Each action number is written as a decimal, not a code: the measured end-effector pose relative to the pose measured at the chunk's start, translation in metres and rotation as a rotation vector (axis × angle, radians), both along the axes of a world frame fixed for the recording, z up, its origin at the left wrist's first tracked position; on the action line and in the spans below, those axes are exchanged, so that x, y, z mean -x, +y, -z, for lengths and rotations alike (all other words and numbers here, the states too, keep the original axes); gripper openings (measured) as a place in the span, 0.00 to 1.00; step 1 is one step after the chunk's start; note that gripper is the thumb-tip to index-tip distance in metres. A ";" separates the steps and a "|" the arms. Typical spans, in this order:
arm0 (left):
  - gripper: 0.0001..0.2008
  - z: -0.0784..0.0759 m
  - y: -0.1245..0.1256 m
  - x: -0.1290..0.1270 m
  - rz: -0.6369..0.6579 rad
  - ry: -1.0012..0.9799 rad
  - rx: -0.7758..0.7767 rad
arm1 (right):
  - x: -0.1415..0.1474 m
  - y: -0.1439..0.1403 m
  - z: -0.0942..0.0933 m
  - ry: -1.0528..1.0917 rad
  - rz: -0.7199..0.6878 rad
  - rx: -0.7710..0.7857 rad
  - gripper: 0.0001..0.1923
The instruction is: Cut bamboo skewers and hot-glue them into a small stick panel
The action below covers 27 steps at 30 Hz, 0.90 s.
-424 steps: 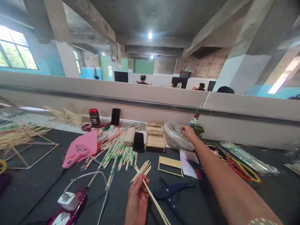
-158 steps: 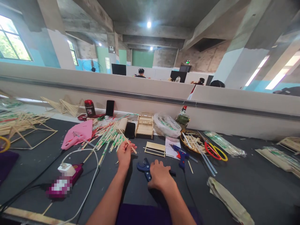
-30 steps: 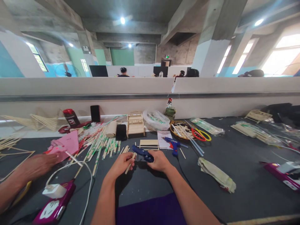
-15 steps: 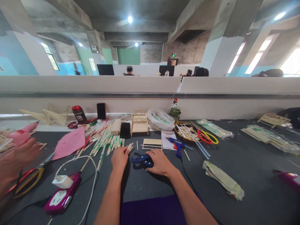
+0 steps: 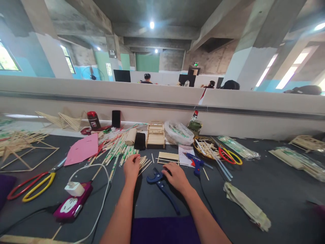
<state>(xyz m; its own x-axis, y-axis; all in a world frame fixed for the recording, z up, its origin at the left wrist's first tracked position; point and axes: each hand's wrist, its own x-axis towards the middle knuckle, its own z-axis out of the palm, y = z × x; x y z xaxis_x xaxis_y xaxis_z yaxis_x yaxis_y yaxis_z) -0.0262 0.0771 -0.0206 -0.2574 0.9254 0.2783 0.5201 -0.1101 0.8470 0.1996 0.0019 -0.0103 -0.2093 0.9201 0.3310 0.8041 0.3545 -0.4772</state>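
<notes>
My left hand [image 5: 131,166] rests loose on the thin bamboo sticks [image 5: 143,162]; right hand [image 5: 175,175], fingers slack, touches one blue plastic cutter [image 5: 162,185] at 6 o'clock; two scissors nearby.

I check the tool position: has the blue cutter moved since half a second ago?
Yes. The blue cutter now lies open on the table, handles toward the person, nearer than the wooden frame; the right hand rests beside it.

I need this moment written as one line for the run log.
left hand: on cut sticks | right hand: on blue cutter, flat on mat | glue gun: beside, untouched
</notes>
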 end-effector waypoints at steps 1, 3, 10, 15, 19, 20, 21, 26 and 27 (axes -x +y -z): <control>0.11 0.001 0.003 0.002 -0.048 -0.173 -0.043 | -0.001 0.001 0.002 0.008 0.020 -0.007 0.10; 0.13 0.002 0.008 0.004 -0.156 -0.495 -0.132 | -0.002 0.004 0.004 0.008 0.057 -0.009 0.09; 0.16 0.000 0.010 0.001 -0.307 -0.779 -0.208 | 0.018 0.027 -0.010 -0.100 0.034 -0.047 0.10; 0.15 -0.003 0.006 -0.006 -0.215 -0.683 -0.204 | 0.051 0.063 -0.028 -0.353 0.115 0.058 0.11; 0.12 -0.008 0.002 -0.010 -0.087 -0.562 -0.160 | 0.072 0.087 -0.024 -0.448 0.190 0.127 0.11; 0.12 -0.010 0.001 -0.011 -0.068 -0.534 -0.161 | 0.076 0.091 -0.020 -0.449 0.203 0.140 0.10; 0.11 -0.011 0.000 -0.012 -0.053 -0.513 -0.165 | 0.079 0.094 -0.017 -0.446 0.216 0.151 0.09; 0.11 -0.015 -0.003 -0.015 -0.014 -0.425 -0.153 | 0.084 0.101 -0.007 -0.388 0.282 0.185 0.09; 0.11 -0.014 -0.003 -0.016 -0.014 -0.409 -0.147 | 0.081 0.101 -0.008 -0.375 0.292 0.187 0.10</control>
<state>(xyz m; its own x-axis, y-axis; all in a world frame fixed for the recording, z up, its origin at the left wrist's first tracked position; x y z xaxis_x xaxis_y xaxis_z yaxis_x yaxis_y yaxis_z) -0.0106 0.0743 -0.0062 -0.3862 0.8791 0.2795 0.1471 -0.2404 0.9595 0.1182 0.1027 -0.0021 -0.0071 0.9943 0.1068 0.9850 0.0254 -0.1706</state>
